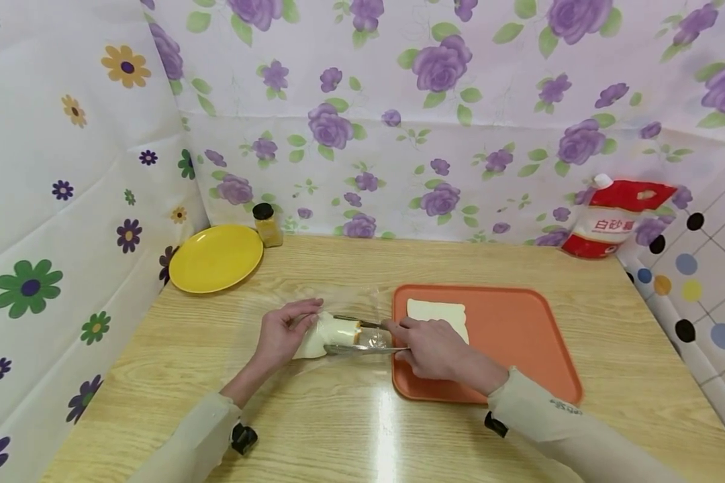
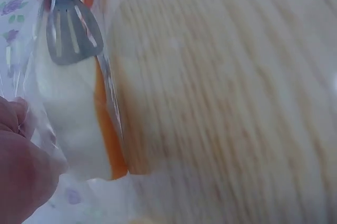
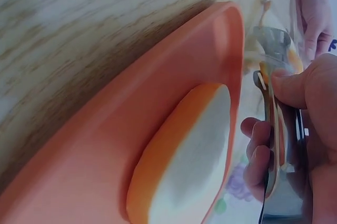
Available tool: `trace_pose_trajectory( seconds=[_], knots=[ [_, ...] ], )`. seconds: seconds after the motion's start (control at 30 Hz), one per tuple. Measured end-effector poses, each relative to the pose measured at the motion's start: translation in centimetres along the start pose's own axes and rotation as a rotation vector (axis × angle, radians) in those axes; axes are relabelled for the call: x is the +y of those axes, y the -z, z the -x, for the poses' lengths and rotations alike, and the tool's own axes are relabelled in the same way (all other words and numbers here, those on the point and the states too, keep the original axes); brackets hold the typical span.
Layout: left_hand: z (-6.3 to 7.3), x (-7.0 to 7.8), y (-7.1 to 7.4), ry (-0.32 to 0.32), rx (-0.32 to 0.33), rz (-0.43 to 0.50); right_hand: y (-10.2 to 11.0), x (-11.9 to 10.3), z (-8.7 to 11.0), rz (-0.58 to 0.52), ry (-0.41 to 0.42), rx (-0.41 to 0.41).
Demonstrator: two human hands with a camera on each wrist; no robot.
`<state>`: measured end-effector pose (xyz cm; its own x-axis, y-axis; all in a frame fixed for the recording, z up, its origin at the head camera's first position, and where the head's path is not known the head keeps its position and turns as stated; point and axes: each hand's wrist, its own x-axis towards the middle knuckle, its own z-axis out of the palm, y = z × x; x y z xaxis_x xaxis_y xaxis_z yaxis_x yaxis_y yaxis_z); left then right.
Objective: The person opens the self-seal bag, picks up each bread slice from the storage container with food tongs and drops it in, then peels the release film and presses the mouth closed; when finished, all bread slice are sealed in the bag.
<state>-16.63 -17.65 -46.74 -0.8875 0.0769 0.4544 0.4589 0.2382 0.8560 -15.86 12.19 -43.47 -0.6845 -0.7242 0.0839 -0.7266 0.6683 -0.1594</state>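
My right hand grips a pair of metal tongs, and their slotted end reaches over a bread slice inside a clear plastic bag. The slice is white with an orange-brown crust. One tong arm lies along each side of the bread in the head view. At the bag's left part, my left hand pinches the thin plastic beside the bread. Another bread slice lies flat on an orange tray, partly hidden by my right hand in the head view.
A yellow plate stands at the back left, near a small black-lidded jar. At the back right, a red and white pouch leans against the curtain. Flowered curtains border the wooden table.
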Motion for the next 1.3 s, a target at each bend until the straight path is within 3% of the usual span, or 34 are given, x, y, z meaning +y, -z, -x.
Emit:
trace_pose_trajectory(
  seconds=[0.17,0.37,0.73,0.97,1.2,1.3],
  knots=[
    [-0.1,-0.3,0.1,0.004,-0.002,-0.001,0.0,0.0,-0.2,-0.052,-0.035,-0.005],
    [0.0,-1.0,0.2,0.03,0.008,0.041,-0.1,-0.3,-0.3,-0.047,0.012,-0.01],
    [0.1,-0.1,0.0,0.013,-0.035,0.078,0.2,-0.9,-0.9,-0.061,-0.022,-0.047],
    [0.1,-0.7,0.1,0.025,0.015,0.144,-0.1,-1.0,-1.0,0.022,0.051,-0.014],
    [-0.1,-0.6,0.0,-0.01,-0.055,0.136,-0.2,-0.8,-1.3,0.025,0.043,-0.008],
    [-0.1,-0.7,0.1,-0.014,-0.042,0.157,-0.1,-0.9,-1.4,0.038,0.066,-0.02]
  ],
)
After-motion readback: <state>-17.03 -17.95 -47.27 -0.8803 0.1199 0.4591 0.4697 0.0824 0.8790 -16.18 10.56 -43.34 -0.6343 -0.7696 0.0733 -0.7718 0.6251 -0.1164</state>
